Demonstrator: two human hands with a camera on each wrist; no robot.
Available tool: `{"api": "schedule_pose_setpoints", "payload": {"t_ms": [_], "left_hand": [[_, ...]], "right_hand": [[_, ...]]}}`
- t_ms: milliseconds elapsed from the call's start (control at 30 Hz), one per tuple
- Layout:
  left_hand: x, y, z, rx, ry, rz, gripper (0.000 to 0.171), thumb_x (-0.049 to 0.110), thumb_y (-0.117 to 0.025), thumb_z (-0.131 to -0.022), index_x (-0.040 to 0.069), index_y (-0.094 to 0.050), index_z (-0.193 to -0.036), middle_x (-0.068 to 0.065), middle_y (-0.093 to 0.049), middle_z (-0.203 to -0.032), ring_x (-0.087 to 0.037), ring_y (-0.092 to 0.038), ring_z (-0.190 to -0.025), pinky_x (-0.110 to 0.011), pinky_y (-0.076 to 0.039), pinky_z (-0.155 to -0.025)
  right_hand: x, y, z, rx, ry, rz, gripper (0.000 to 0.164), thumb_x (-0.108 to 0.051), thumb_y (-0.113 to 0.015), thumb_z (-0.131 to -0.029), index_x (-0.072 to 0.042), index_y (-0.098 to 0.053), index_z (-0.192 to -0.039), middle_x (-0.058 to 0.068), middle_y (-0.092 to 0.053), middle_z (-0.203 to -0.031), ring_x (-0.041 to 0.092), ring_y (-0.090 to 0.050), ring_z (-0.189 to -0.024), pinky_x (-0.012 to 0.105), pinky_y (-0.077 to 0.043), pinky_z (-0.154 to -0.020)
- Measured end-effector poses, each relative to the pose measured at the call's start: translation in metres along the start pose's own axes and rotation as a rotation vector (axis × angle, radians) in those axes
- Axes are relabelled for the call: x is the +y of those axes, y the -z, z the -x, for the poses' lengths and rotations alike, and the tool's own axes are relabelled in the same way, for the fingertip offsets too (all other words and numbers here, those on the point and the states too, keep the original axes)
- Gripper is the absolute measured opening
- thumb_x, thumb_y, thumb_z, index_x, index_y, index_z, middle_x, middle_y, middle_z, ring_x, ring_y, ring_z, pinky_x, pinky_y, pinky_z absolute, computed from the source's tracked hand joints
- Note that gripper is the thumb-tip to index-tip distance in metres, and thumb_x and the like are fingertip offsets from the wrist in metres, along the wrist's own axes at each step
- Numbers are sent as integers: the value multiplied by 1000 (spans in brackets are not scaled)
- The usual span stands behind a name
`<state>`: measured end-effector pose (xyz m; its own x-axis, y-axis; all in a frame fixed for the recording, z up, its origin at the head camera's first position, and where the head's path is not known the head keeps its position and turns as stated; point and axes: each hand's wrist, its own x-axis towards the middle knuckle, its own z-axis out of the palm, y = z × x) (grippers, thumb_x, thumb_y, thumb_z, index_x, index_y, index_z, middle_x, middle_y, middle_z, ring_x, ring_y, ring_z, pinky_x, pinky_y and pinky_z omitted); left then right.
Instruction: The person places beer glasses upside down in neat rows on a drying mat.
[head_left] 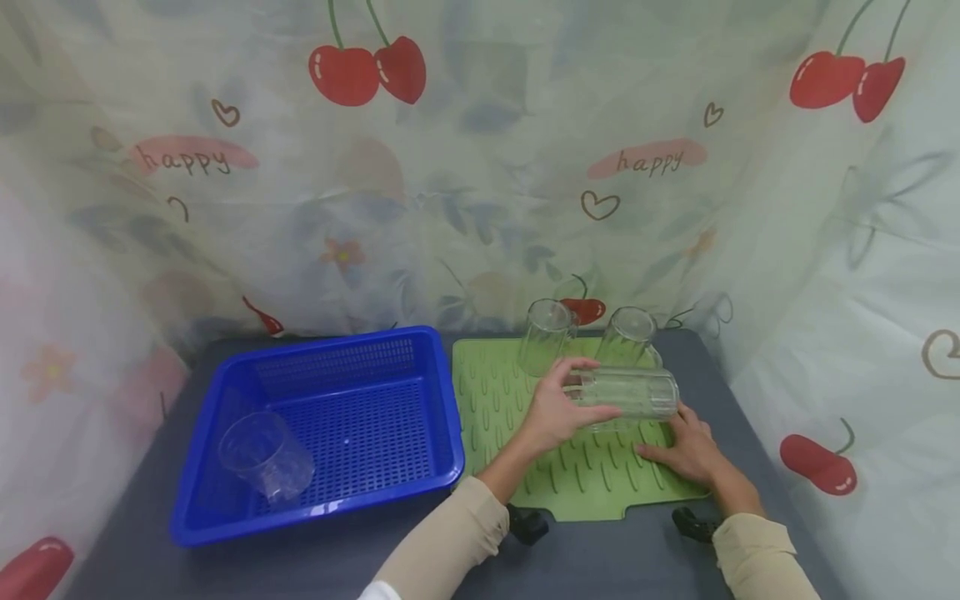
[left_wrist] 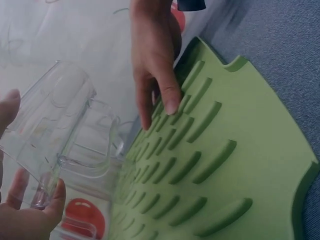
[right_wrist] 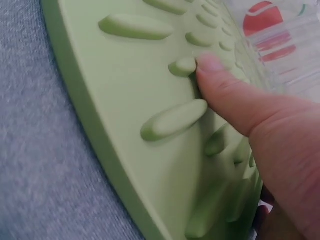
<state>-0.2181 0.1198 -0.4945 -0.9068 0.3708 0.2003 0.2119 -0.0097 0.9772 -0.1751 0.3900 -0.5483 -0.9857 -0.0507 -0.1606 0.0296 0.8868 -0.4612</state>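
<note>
My left hand [head_left: 555,412] grips a clear mug [head_left: 630,393], fingers on one side and thumb on the other. It lies sideways in the air over the green drying mat [head_left: 480,417]; the left wrist view shows its handle [left_wrist: 107,145]. My right hand [head_left: 690,450] rests at the mat's right side, close to the mug's far end. In the right wrist view its thumb [right_wrist: 235,92] touches the ridged mat, while its other fingers are mostly hidden. Behind, two clear mugs stand on the mat, a left one [head_left: 545,337] and a right one [head_left: 628,336].
A blue perforated basket [head_left: 322,512] sits left of the mat, with one clear cup-shaped vessel [head_left: 262,454] tilted inside it. Both stand on a grey tabletop [head_left: 247,567]. A cherry-patterned curtain [head_left: 465,167] encloses the back and sides.
</note>
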Motion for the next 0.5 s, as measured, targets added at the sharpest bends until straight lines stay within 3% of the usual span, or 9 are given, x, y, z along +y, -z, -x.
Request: {"api": "schedule_pose_setpoints", "payload": {"t_ms": [100, 167, 300, 400, 500], "left_hand": [[-5, -3, -1, 17, 19, 5, 63, 26, -92, -76, 26, -62, -132, 9, -57, -133, -19, -59, -122, -39, -53, -105], [-8, -5, 0, 22, 37, 24, 62, 26, -92, -76, 29, -63, -130, 9, -57, -132, -26, -59, -124, -44, -53, -105], [-12, -7, 1, 13, 54, 53, 64, 25, -92, -77, 23, -62, -133, 5, -58, -133, -36, -57, -126, -53, -51, -107], [-13, -7, 1, 4, 47, 67, 66, 23, -91, -77, 16, -61, -136, 2, -57, -134, -38, -57, -127, -53, -49, -109], [-15, -8, 2, 1, 57, 68, 65, 24, -91, -77, 19, -61, -134, 5, -57, -132, -39, -56, -127, -53, -49, -109]], "right_hand": [[1, 2, -1, 10, 19, -6, 106, -56, -75, -87, -3, -21, -162, 37, -14, -162, 68, -19, -139, 83, -27, -103], [1, 4, 0, 10, 32, -29, 102, -55, -75, -87, -4, -25, -161, 37, -15, -162, 67, -18, -141, 83, -26, -103], [4, 12, 2, 9, 92, -157, 88, -45, -76, -90, -2, -36, -156, 34, -28, -160, 60, -27, -144, 78, -32, -106], [3, 22, 10, -24, 63, -223, 86, -42, -72, -94, 3, -33, -156, 35, -31, -159, 58, -31, -144, 73, -36, -108], [-3, 33, 19, -61, -29, -256, 92, -46, -67, -97, 6, -23, -159, 36, -25, -162, 58, -26, -146, 72, -35, -111]]}}
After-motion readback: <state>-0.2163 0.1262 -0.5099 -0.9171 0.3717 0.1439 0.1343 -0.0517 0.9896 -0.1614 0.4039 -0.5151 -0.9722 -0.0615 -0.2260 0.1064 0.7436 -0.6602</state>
